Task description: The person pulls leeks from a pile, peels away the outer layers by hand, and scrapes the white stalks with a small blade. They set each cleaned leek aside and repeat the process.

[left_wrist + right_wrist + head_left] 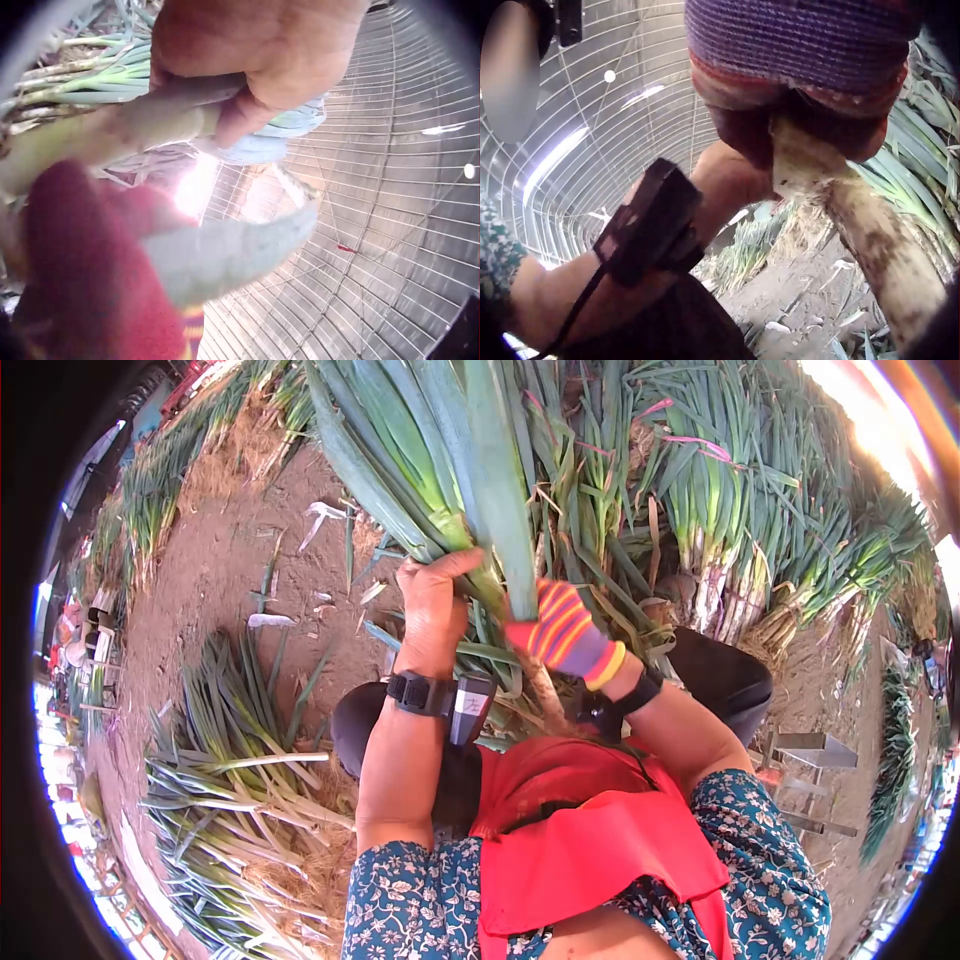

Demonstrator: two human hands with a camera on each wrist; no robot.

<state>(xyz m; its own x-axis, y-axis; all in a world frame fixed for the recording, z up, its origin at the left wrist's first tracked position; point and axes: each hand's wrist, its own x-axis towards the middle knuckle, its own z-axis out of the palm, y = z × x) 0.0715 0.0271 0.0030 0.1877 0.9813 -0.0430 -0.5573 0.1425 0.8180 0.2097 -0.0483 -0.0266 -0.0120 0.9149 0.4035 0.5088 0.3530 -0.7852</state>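
Observation:
My bare left hand (432,600) grips a thick green onion (462,538) where its stalk meets the long leaves, with the thumb across it. The leaves fan up and away from me. My right hand (572,635), in a striped knit glove with red fingers, pinches a broad green leaf (507,510) close beside the stalk. In the left wrist view, that leaf (232,251) sticks out from the red glove fingers (82,255), below the stalk. The pale, soil-stained lower stalk (885,247) slants down beneath the glove in the right wrist view.
Tied bundles of green onions (715,500) stand at the right and back. A loose pile (240,780) lies on the bare soil at my left. A small metal-topped stool (815,750) is at the right. My red apron (590,850) covers my lap.

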